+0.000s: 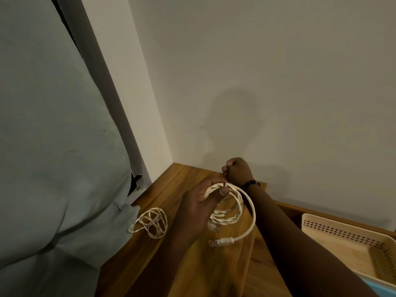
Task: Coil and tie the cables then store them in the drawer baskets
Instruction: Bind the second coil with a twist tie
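Here, a person's two bare hands work above a wooden table set in the corner of a room. The left hand has its grip closed around a coiled white cable, thumb pressing the top of the loops; a plug end hangs loose below. The right hand, wearing a beaded bracelet, is fisted just beyond the coil, pinching something too small to identify. A second white cable lies in a loose tangle on the table to the left. A beige perforated basket sits at the right.
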